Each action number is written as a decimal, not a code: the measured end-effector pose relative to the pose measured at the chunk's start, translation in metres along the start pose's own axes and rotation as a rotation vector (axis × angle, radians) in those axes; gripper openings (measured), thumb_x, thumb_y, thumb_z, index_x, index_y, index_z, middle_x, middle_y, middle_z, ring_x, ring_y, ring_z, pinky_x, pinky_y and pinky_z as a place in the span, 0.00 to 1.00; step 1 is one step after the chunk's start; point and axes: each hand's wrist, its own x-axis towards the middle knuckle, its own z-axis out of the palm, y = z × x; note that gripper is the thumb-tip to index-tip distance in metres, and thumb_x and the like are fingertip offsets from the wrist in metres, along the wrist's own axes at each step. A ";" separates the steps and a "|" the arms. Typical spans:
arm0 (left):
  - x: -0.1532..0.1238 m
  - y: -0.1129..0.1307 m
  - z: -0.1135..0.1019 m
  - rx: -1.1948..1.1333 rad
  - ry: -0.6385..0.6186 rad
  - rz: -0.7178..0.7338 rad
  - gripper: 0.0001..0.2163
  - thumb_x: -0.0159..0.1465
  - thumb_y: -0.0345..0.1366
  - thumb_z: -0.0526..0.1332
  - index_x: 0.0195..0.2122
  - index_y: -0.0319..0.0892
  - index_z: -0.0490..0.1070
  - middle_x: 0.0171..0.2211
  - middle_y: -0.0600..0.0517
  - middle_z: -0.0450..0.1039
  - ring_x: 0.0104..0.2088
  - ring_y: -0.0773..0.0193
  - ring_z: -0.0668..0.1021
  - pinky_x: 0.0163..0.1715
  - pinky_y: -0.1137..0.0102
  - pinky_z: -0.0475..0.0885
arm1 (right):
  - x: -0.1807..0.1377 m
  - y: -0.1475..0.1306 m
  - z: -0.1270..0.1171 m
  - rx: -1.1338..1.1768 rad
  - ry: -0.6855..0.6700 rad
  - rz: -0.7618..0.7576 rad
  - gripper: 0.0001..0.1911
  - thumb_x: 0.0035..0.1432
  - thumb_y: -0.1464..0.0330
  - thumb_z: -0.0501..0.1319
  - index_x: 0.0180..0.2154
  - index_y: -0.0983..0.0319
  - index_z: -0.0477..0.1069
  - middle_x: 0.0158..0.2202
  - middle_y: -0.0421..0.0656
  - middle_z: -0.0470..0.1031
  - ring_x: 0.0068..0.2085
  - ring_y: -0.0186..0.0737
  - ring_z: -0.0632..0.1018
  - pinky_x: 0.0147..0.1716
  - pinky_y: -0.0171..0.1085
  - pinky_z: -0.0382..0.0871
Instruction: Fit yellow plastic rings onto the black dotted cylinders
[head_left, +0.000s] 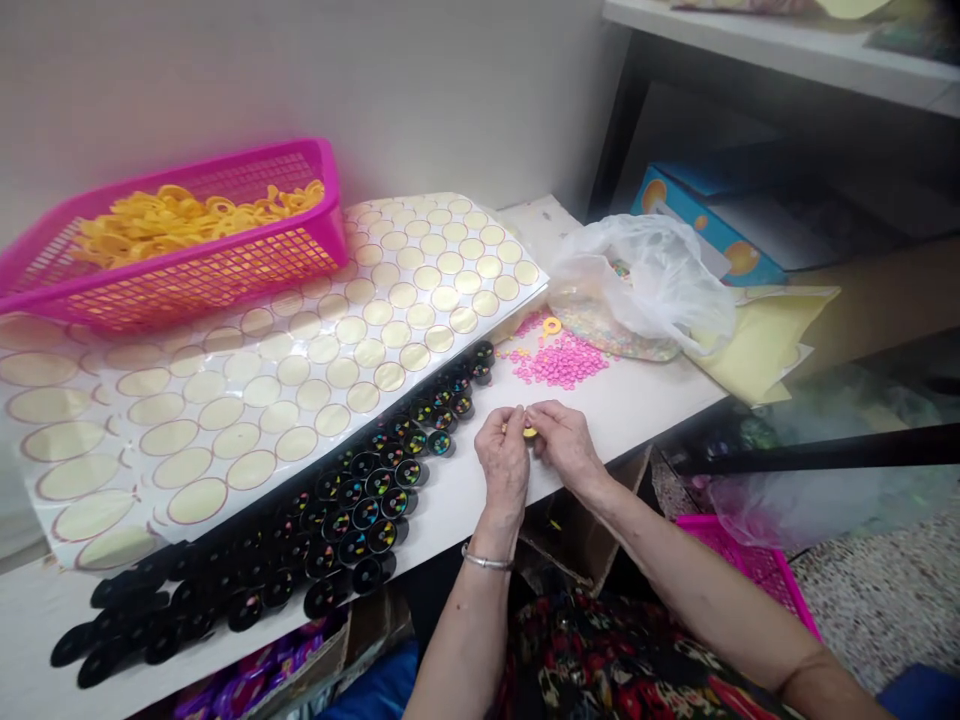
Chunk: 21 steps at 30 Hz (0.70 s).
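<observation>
My left hand [501,455] and my right hand [567,447] meet over the front edge of the white table. Their fingertips pinch a small yellow piece [530,433], mostly hidden by the fingers. Just beyond the hands lies a loose pile of small pink beads [562,362], with a yellow ring-shaped piece [552,326] at its back. To the left stand rows of small black round cups [365,513], several with bright coloured bits showing inside.
A pink basket [330,225] of yellow ring pieces stands at the back left, on sheets of round cream stickers [315,350]. A white plastic bag [637,270] with small coloured pieces sits behind the beads. Right of it are yellow paper [757,340] and a blue box [675,215].
</observation>
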 end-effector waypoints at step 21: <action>-0.049 0.014 -0.012 -0.001 -0.139 0.083 0.14 0.44 0.37 0.69 0.31 0.39 0.74 0.29 0.53 0.69 0.32 0.66 0.72 0.34 0.71 0.69 | -0.058 -0.018 -0.018 0.448 -0.140 0.154 0.17 0.45 0.57 0.64 0.30 0.62 0.64 0.26 0.39 0.71 0.24 0.33 0.72 0.20 0.33 0.66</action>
